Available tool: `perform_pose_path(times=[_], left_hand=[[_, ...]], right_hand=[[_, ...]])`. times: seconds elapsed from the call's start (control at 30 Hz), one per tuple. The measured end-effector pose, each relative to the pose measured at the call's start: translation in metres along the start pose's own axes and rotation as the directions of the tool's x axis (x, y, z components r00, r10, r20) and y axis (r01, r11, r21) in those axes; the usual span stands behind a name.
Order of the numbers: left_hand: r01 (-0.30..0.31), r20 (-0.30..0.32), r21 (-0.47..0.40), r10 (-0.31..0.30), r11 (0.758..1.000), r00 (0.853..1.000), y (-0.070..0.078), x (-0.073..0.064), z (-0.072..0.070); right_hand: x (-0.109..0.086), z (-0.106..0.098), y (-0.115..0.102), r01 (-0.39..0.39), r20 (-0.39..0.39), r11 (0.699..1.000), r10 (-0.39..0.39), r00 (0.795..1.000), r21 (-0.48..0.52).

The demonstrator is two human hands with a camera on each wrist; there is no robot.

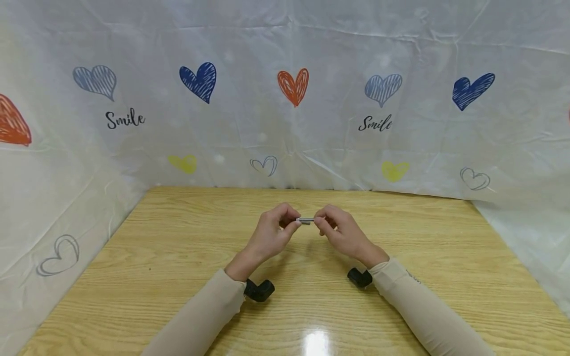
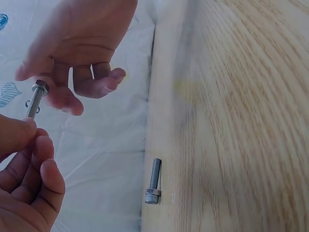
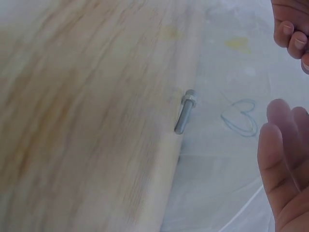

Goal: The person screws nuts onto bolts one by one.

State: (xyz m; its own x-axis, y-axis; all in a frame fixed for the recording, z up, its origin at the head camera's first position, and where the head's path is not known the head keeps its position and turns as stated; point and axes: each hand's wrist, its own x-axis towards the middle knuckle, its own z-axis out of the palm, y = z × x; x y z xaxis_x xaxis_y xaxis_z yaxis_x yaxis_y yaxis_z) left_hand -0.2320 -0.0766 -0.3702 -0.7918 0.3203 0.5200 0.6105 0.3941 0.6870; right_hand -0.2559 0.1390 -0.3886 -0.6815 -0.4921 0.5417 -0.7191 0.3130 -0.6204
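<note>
In the head view my left hand [image 1: 272, 231] and my right hand [image 1: 346, 236] meet above the table, a small metal bolt between them. The left thumb and fingers pinch the threaded bolt [image 2: 34, 105] at one end, that end hidden by the fingertips. A hex nut [image 2: 41, 86] shows at the bolt's other end in the left wrist view. Right thumb and index finger curl about this nut, the remaining fingers loosely bent. A second bolt [image 2: 153, 180], with a nut up against its round head, lies on the table; the right wrist view shows this bolt [image 3: 185, 113] too.
The wood-grain table [image 1: 178, 257] has its far edge just beyond the hands. A white cloth [image 1: 334, 49] printed with hearts and "Smile" hangs behind and at both sides. Black wrist mounts [image 1: 260, 290] sit under the forearms.
</note>
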Motion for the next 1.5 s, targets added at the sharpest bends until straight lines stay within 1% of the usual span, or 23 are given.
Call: perform_pose_path(times=[0.1, 0.33, 0.57, 0.73, 0.83, 0.87, 0.97, 1.1, 1.2, 1.27, 1.4, 1.5], left_hand=[[0.004, 0.002, -0.001, -0.004, 1.000, 1.000, -0.0005, -0.0004, -0.0004], [0.007, 0.009, -0.005, -0.007, 1.000, 1.000, -0.0014, -0.0004, -0.0001], [0.006, 0.001, -0.002, -0.006, 1.000, 1.000, -0.0002, -0.0002, 0.0000], [0.017, 0.003, -0.010, -0.017, 1.000, 1.000, 0.0007, -0.0013, -0.0001], [0.026, 0.006, -0.011, -0.026, 1.000, 1.000, 0.0003, -0.0018, -0.0001], [0.026, 0.007, -0.010, -0.026, 1.000, 1.000, 0.0003, -0.0018, -0.0002], [0.020, 0.007, -0.005, -0.020, 1.000, 1.000, 0.0004, -0.0015, -0.0005], [0.008, 0.002, 0.001, -0.008, 1.000, 1.000, 0.0006, -0.0008, -0.0007], [0.003, 0.001, 0.000, -0.003, 1.000, 1.000, 0.0006, -0.0006, -0.0006], [0.000, 0.004, -0.002, 0.000, 1.000, 1.000, 0.0007, -0.0006, -0.0007], [0.005, 0.002, -0.010, -0.005, 1.000, 1.000, 0.0001, -0.0008, -0.0006], [0.007, 0.002, -0.013, -0.007, 1.000, 1.000, -0.0008, -0.0010, -0.0006]], right_hand=[[-0.0009, 0.0001, -0.0015, -0.022, 0.009, 1.000, 0.021, 1.000, 0.021], [-0.0001, 0.0008, -0.0017, -0.001, 0.024, 0.998, 0.000, 1.000, 0.060], [0.0005, 0.0004, 0.0008, -0.004, 0.021, 1.000, 0.004, 1.000, 0.010], [-0.0017, 0.0004, 0.0005, -0.044, 0.013, 0.999, 0.043, 0.999, 0.013], [-0.0022, 0.0009, -0.0017, -0.026, 0.003, 0.999, 0.026, 1.000, 0.035], [-0.0020, 0.0012, -0.0022, -0.010, -0.002, 0.999, 0.010, 1.000, 0.041], [-0.0009, 0.0022, -0.0044, 0.007, -0.010, 0.999, -0.007, 1.000, 0.054], [0.0003, 0.0020, -0.0036, 0.019, -0.011, 0.999, -0.019, 1.000, 0.026], [0.0008, 0.0010, -0.0016, 0.044, -0.015, 0.999, -0.044, 0.999, 0.002], [0.0006, 0.0006, -0.0014, 0.044, -0.019, 0.999, -0.044, 0.999, 0.001], [-0.0008, 0.0008, -0.0027, 0.012, -0.021, 1.000, -0.011, 1.000, 0.027], [-0.0012, 0.0013, -0.0037, 0.014, -0.022, 0.999, -0.013, 1.000, 0.045]])
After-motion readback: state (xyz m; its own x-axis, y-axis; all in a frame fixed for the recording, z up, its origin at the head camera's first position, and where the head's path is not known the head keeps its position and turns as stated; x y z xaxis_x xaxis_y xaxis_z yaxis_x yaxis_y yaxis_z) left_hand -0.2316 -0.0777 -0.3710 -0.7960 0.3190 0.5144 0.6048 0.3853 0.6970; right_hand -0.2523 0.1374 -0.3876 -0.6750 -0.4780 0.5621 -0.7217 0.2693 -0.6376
